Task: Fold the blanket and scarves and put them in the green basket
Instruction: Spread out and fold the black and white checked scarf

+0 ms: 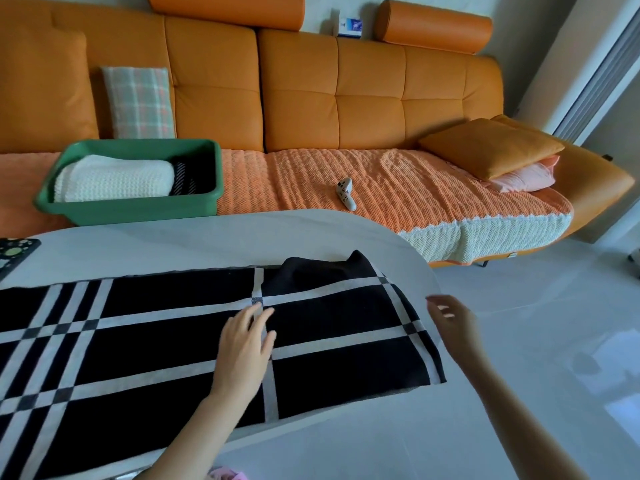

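Pale rounded table point(207, 237), near: a black scarf with white stripes point(156, 341) lies flat across it, rumpled at its far right corner. A dark patterned item point(14, 249) sits at the table's left edge. Orange sofa point(301, 109), far: its quilted cover point(398, 188) carries the green basket point(138, 213) at left, a small grey controller point(346, 194) mid-seat, and stacked cushions point(491, 147) at right.

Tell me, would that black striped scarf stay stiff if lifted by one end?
Probably not: the scarf looks floppy, since its far corner is rumpled into a soft hump. It seems thin and light, lying flat on the table. It may slide if pushed; the top looks smooth.
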`<move>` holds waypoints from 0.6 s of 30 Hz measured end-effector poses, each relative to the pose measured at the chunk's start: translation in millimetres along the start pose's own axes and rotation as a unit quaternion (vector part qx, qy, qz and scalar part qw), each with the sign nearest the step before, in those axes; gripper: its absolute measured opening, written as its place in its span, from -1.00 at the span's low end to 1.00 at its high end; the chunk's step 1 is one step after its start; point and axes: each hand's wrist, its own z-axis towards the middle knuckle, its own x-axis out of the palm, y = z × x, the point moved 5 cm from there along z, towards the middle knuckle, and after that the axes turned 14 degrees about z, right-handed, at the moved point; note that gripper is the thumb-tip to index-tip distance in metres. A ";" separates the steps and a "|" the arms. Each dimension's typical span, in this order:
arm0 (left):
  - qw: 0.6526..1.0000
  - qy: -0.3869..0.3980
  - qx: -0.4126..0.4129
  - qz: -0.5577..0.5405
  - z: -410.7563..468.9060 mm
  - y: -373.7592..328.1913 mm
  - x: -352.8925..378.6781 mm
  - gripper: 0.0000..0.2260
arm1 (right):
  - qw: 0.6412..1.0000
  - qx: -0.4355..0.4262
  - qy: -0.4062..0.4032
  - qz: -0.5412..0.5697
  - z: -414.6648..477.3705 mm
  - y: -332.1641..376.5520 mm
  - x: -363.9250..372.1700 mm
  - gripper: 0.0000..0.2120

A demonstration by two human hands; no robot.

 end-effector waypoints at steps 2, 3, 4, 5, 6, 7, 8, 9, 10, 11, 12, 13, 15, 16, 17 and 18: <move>0.998 0.023 -0.005 0.063 9.6 12.7 6.8 -0.59 | 0.998 0.042 0.030 -0.019 26.9 9.0 29.4 -0.77; 0.996 0.041 -0.002 0.082 13.2 17.7 10.6 -0.57 | 0.996 0.061 0.051 -0.034 39.8 10.3 44.9 -0.71; 0.994 0.065 -0.002 0.093 16.0 20.9 13.4 -0.54 | 0.993 0.080 0.067 -0.051 52.3 10.3 60.0 -0.67; 0.990 0.097 -0.005 0.105 18.5 23.5 17.2 -0.47 | 0.989 0.101 0.079 -0.070 63.7 8.8 74.1 -0.65; 0.985 0.127 0.001 0.117 20.7 24.6 21.3 -0.32 | 0.985 0.114 0.088 -0.090 75.2 6.6 86.2 -0.62; 0.981 0.147 0.014 0.128 21.7 24.8 26.8 -0.15 | 0.983 0.125 0.087 -0.106 84.3 6.9 95.5 -0.57; 0.974 0.178 0.018 0.139 21.1 26.7 33.7 -0.06 | 0.981 0.131 0.082 -0.117 93.4 7.7 102.8 -0.52; 0.970 0.197 0.013 0.143 20.3 29.0 39.2 -0.05 | 0.981 0.141 0.077 -0.112 100.3 8.5 108.5 -0.49; 0.972 0.190 0.009 0.140 20.5 29.7 42.2 -0.10 | 0.980 0.151 0.079 -0.102 106.1 10.1 113.4 -0.47; 0.973 0.173 0.015 0.155 20.0 28.9 42.2 -0.18 | 0.979 0.165 0.086 -0.088 110.3 10.0 116.9 -0.49; 0.970 0.170 0.015 0.172 17.4 30.1 44.8 -0.28 | 0.978 0.172 0.089 -0.083 113.8 9.3 118.2 -0.55; 0.969 0.176 0.009 0.175 15.8 31.7 45.1 -0.35 | 0.979 0.171 0.077 -0.077 115.8 9.7 116.9 -0.65; 0.970 0.175 0.012 0.169 15.0 31.2 45.1 -0.41 | 0.988 0.150 0.011 -0.039 121.3 8.7 108.1 -0.81; 0.970 0.173 0.012 0.170 15.2 30.3 44.0 -0.42 | 0.990 0.138 -0.029 -0.022 122.4 9.4 101.9 -0.86; 0.971 0.164 0.013 0.175 15.7 29.4 42.9 -0.42 | 0.990 0.126 -0.057 -0.013 123.5 9.4 97.1 -0.89; 0.972 0.153 0.011 0.178 16.2 29.5 43.6 -0.42 | 0.990 0.118 -0.073 -0.013 123.9 9.3 95.0 -0.90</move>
